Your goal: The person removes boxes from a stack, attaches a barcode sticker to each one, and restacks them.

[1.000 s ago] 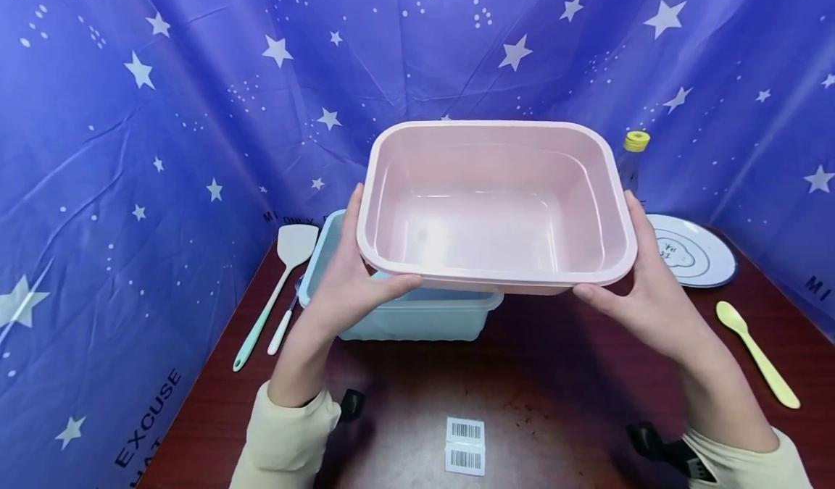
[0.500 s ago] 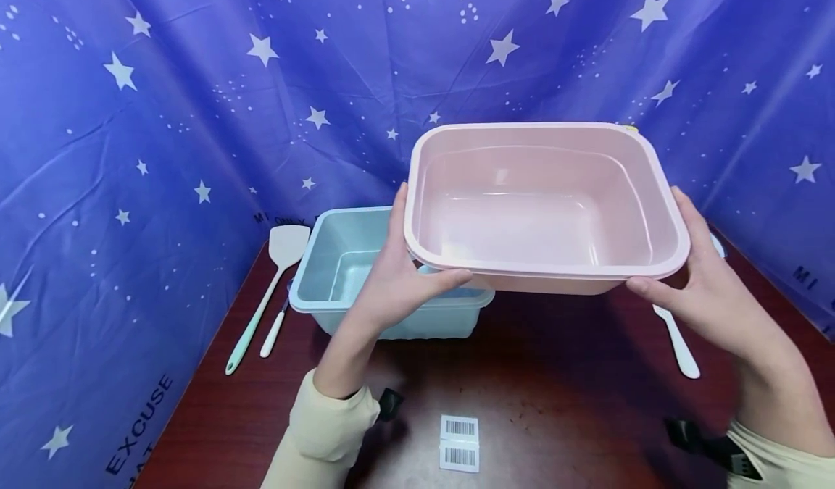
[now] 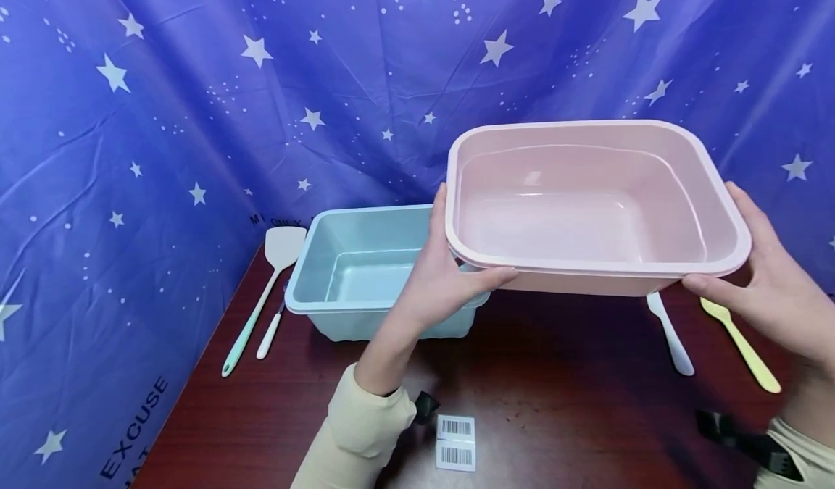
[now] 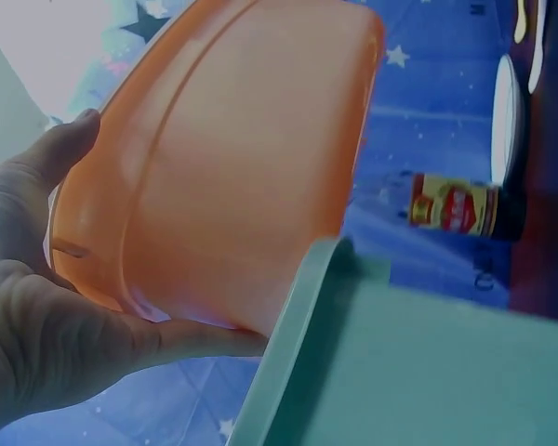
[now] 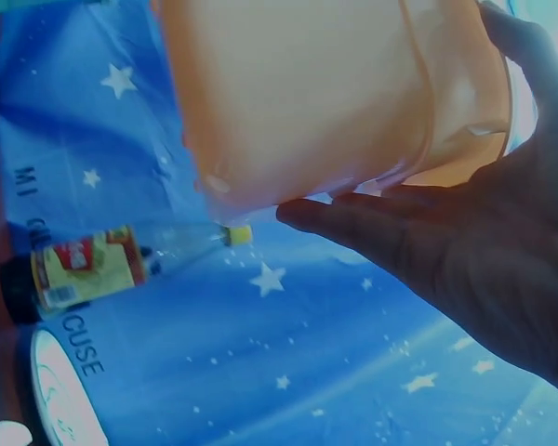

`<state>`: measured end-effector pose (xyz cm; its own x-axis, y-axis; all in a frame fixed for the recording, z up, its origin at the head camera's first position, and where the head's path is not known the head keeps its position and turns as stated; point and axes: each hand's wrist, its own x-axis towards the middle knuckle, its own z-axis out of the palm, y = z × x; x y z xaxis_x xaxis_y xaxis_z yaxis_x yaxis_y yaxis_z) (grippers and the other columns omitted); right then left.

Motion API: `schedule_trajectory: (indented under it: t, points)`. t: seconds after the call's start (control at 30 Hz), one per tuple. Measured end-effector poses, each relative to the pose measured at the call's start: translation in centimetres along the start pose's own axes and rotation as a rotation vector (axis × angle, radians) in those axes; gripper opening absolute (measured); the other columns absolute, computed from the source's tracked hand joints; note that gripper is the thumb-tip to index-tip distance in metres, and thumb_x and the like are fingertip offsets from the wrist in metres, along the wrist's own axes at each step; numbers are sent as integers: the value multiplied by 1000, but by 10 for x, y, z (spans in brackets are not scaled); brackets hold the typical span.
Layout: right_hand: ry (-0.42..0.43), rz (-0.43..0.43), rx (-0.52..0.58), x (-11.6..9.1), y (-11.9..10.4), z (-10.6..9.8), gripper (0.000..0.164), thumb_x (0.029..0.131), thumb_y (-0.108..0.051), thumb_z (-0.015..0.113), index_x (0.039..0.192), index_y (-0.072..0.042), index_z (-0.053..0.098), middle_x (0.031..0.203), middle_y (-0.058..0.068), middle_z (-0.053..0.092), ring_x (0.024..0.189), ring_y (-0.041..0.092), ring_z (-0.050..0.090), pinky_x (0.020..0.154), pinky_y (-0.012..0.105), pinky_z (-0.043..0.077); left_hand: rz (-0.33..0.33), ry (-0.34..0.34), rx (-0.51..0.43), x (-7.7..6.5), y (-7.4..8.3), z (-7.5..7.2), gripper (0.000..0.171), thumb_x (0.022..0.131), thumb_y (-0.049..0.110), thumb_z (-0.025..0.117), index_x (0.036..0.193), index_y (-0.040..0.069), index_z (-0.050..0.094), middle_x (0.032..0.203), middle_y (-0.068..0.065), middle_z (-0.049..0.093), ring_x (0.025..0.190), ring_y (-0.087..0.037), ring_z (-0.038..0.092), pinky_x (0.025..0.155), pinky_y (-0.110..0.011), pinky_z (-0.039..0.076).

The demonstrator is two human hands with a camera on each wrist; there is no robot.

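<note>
A pink plastic basin is held in the air, its open top tilted towards the head camera. My left hand grips its left end, thumb along the front rim. At the other end my right hand holds it the same way, thumb under the front corner. Both wrist views show the basin's outside, tinted orange there. Behind my left hand a light blue basin stands on the table, its right part hidden by that hand and the pink basin.
Left on the table lie a white turner and a white-handled utensil. A white utensil and a yellow spoon lie right. A labelled bottle and a plate stand behind. A barcode card lies in front.
Both hands have carried the pink basin to the right, away from over the light blue basin, more of which now shows. The bottle and plate have become hidden in the head view.
</note>
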<state>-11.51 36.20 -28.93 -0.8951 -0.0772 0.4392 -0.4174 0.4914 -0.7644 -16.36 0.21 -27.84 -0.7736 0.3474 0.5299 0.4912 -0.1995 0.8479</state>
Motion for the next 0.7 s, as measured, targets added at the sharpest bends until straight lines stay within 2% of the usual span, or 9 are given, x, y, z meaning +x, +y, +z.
schedule_trajectory:
  t: [0.07,0.13,0.23,0.4,0.53,0.6,0.7]
  points:
    - [27,-14,-54,-2,2,-6,107,79,16,67,163,-16,9,154,1,26,133,1,29,104,7,13,21,-3,2,2,-9,4,119,73,-5,86,160,28,11,145,4,43,120,-16,53,95,-56,50]
    - [51,-26,-67,-5,3,-11,106,78,15,67,163,-12,8,156,2,22,136,1,25,105,6,9,40,-6,9,4,-17,8,121,73,-3,87,161,28,10,147,5,41,122,-15,52,97,-56,49]
    - [98,-35,-67,-8,6,-15,104,77,12,67,162,-9,12,155,2,25,137,3,24,106,7,8,50,-12,-4,5,-25,15,122,73,-3,88,161,27,9,148,3,40,122,-16,52,96,-55,50]
    - [139,-22,-101,-12,13,-18,101,77,6,68,162,-8,16,159,0,26,137,-1,21,109,12,4,12,-8,-31,2,-32,22,122,72,-3,88,159,31,10,145,0,42,117,-18,56,91,-44,55]
    - [101,-2,-129,-14,15,-21,99,80,3,68,163,-10,15,162,0,22,135,-5,21,108,12,4,-40,13,-1,-2,-34,22,120,72,2,90,159,30,12,143,0,44,115,-17,57,90,-36,55]
    - [61,14,-136,-13,13,-20,100,82,2,68,163,-10,11,164,5,16,134,-6,20,107,10,4,-62,22,27,-3,-36,20,120,73,6,91,159,29,12,143,1,44,116,-16,57,91,-36,55]
    - [-3,14,-125,-10,13,-18,101,83,6,68,163,-12,8,159,1,22,133,-5,25,103,5,9,-83,35,47,-5,-38,15,119,72,8,92,159,29,13,143,1,44,116,-17,57,92,-38,55]
